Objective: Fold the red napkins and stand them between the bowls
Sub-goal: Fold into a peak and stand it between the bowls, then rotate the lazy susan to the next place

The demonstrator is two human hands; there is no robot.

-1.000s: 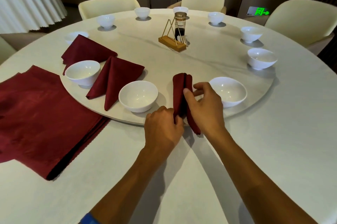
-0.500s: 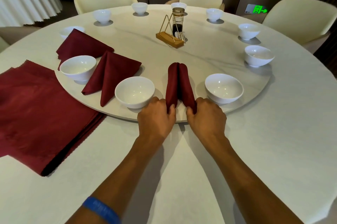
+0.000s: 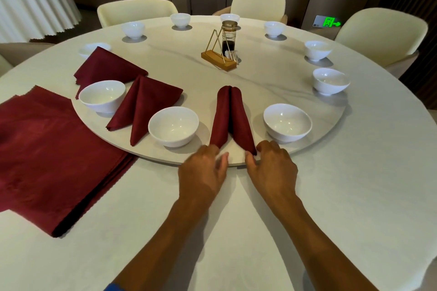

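A folded red napkin [image 3: 230, 118] stands as a narrow tent on the turntable [image 3: 326, 122], between two white bowls [image 3: 173, 126] [image 3: 287, 122]. My left hand [image 3: 203, 170] is at the napkin's near left end, fingers relaxed and blurred, with a gap showing between thumb and cloth. My right hand [image 3: 272, 165] is at the near right tip, which sits between its thumb and forefinger. Two more folded napkins [image 3: 142, 103] [image 3: 106, 68] stand on either side of another bowl [image 3: 101, 96] further left.
A stack of flat red napkins [image 3: 47, 148] lies on the tablecloth at the left. Several more small bowls ring the turntable. A wooden-based wire holder [image 3: 218, 60] and a glass jar [image 3: 228, 35] stand at its centre. Cream chairs surround the table.
The napkin was set down between the bowls and its two ends spread apart. Both hands slid back toward the near edge, and the left hand let go.
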